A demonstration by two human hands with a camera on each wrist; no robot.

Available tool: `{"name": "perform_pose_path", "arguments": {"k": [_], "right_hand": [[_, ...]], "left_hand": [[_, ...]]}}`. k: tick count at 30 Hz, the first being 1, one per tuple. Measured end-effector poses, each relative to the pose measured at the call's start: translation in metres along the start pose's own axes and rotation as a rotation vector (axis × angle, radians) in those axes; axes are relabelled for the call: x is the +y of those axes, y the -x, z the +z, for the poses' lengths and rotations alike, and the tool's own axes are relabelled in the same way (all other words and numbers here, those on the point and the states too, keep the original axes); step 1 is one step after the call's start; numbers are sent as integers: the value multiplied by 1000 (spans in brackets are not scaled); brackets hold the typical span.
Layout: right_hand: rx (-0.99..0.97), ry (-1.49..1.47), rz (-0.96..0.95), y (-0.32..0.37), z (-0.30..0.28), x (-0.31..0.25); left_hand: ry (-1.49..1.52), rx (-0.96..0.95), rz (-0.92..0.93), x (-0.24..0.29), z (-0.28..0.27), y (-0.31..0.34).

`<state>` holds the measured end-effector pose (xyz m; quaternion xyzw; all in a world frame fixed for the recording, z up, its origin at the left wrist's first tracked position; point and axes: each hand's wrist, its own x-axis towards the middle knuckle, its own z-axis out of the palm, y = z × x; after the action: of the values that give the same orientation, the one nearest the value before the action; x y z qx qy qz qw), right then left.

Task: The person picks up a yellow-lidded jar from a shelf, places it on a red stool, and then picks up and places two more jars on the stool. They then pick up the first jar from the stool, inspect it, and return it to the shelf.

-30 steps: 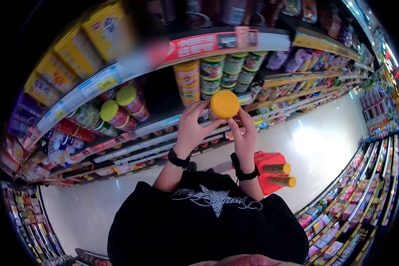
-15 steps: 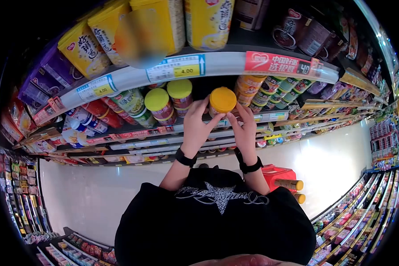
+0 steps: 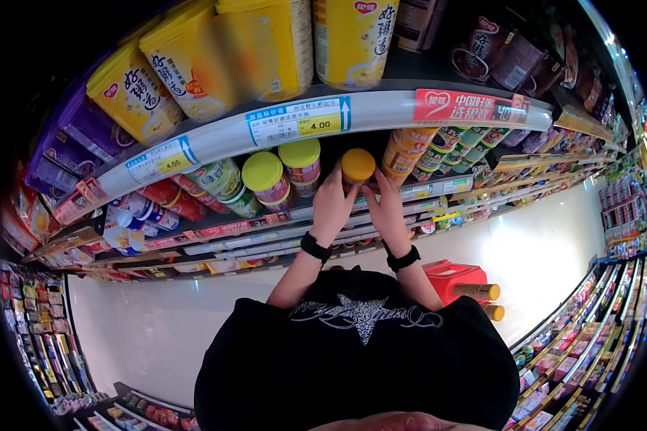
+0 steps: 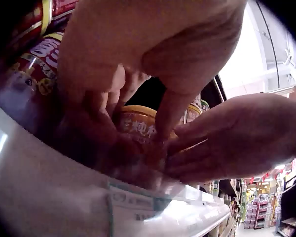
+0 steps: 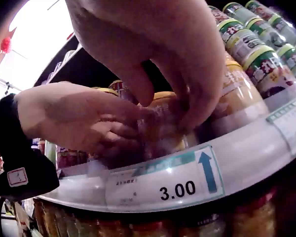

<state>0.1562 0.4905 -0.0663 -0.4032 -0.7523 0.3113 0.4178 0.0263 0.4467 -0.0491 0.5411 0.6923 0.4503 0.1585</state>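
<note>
Both hands hold a yellow-lidded can (image 3: 357,165) at the front of a shelf bay, just behind the price rail. My left hand (image 3: 333,207) grips its left side; my right hand (image 3: 389,210) has its fingers on the right side. In the left wrist view, the can's orange label (image 4: 138,124) shows between the fingers, its lower part hidden. From the right wrist, the can (image 5: 164,102) appears upright behind the clear shelf lip. Green-lidded cans (image 3: 263,174) stand to its left, and a stack of orange cans (image 3: 407,152) to its right.
A price rail (image 3: 302,123) of the upper shelf, with yellow tubs (image 3: 354,39) on it, overhangs the bay. A 3.00 price tag (image 5: 177,187) sits on the lower rail. Behind on the floor, a red basket (image 3: 449,279) holds two yellow-capped containers (image 3: 478,291).
The can has gone from in front of the shelf into the gap between the green-lidded cans and the orange stack. Both hands moved in with it, and the head view has turned left.
</note>
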Motion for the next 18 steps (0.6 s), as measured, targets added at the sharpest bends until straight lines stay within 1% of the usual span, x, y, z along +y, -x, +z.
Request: {"name": "perform_pose_path", "arguments": {"k": [1, 4, 6, 7, 9, 12, 15, 18], "right_hand": [[1, 33, -3, 0, -1, -3], [18, 128, -29, 4, -2, -9], [55, 191, -86, 4, -1, -4], [52, 193, -73, 5, -2, -4], [47, 198, -46, 7, -6, -7], [47, 111, 13, 10, -11, -12], [69, 94, 4, 14, -18, -14], [57, 21, 39, 17, -29, -21]], "left_hand": [[-62, 18, 10, -2, 1, 0], [-64, 39, 71, -4, 2, -1], [-34, -15, 12, 2, -3, 0], [-19, -42, -17, 4, -4, 0], [-26, -60, -9, 2, 0, 0], [2, -101, -18, 5, 2, 1], [62, -124, -14, 6, 5, -1], [98, -131, -16, 2, 9, -3]]}}
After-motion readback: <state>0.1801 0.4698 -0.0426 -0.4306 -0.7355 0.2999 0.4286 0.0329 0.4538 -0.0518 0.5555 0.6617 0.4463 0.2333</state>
